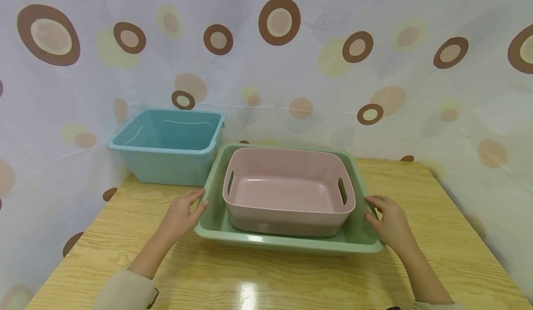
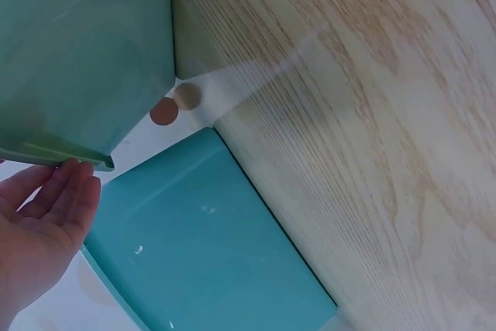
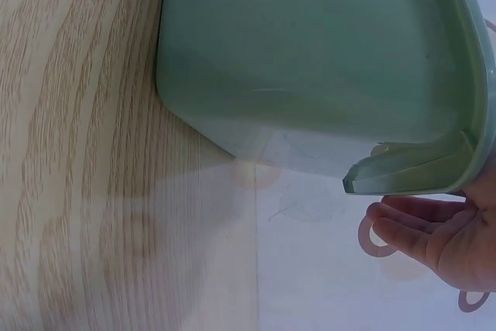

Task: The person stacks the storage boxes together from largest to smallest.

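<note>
A wide green plastic basin [image 1: 287,243] sits on the wooden table, its near rim facing me. Inside it stands a smaller pink plastic basket [image 1: 287,222] with an oval handle slot in each end, and nothing shows in the basket. My left hand [image 1: 179,215] grips the basin's left rim, thumb on top, with the fingers [image 2: 74,184] under the edge in the left wrist view. At the opposite end my right hand [image 1: 393,224] holds the right rim between thumb and fingers; the right wrist view shows these fingers [image 3: 411,226] curled beneath the lip.
Left of the basin, a blue plastic bin [image 1: 175,166] stands at the back of the table [image 1: 416,208], close against the basin's far left corner. A patterned cloth [image 1: 266,69] with brown rings hangs behind and along both sides.
</note>
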Tool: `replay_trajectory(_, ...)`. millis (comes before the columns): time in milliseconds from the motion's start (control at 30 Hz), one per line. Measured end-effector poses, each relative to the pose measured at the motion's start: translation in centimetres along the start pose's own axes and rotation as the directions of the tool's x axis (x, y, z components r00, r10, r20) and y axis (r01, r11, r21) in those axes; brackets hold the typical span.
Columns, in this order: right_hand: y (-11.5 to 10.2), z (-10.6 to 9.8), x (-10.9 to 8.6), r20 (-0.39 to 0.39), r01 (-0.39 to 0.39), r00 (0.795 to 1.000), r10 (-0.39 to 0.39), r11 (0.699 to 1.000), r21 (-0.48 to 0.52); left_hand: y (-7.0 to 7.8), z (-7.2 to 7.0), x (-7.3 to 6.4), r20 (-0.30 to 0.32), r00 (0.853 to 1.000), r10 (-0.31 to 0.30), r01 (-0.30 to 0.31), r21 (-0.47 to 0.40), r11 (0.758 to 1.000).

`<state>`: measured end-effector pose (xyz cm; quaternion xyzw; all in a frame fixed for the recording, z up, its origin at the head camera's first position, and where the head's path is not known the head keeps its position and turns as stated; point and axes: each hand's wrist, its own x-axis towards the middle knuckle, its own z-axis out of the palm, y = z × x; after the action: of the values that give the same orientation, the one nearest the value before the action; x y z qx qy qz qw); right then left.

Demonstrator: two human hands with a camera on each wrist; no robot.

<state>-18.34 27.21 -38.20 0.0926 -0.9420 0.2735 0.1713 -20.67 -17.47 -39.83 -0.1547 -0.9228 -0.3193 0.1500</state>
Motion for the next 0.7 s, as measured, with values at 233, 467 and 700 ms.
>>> replay_trajectory(233, 0.15, -0.17, -0.23, 0.004, -0.014, 1.000, 0.014, 1.000, -0.019, 0.23, 0.34, 0.01, -0.002, 1.000, 0.004, -0.004, -0.002, 1.000)
replay_trajectory(467, 0.39, -0.44, -0.35, -0.008, -0.007, 1.000, 0.007, 1.000, -0.021, 0.55, 0.64, 0.17, -0.004, 1.000, 0.007, -0.007, -0.004, 1.000)
replay_trajectory(700, 0.65, -0.61, -0.48, -0.024, -0.003, 1.000, 0.002, 1.000, -0.025, 0.73, 0.92, 0.28, -0.011, 0.999, 0.030, -0.030, 0.012, 0.999)
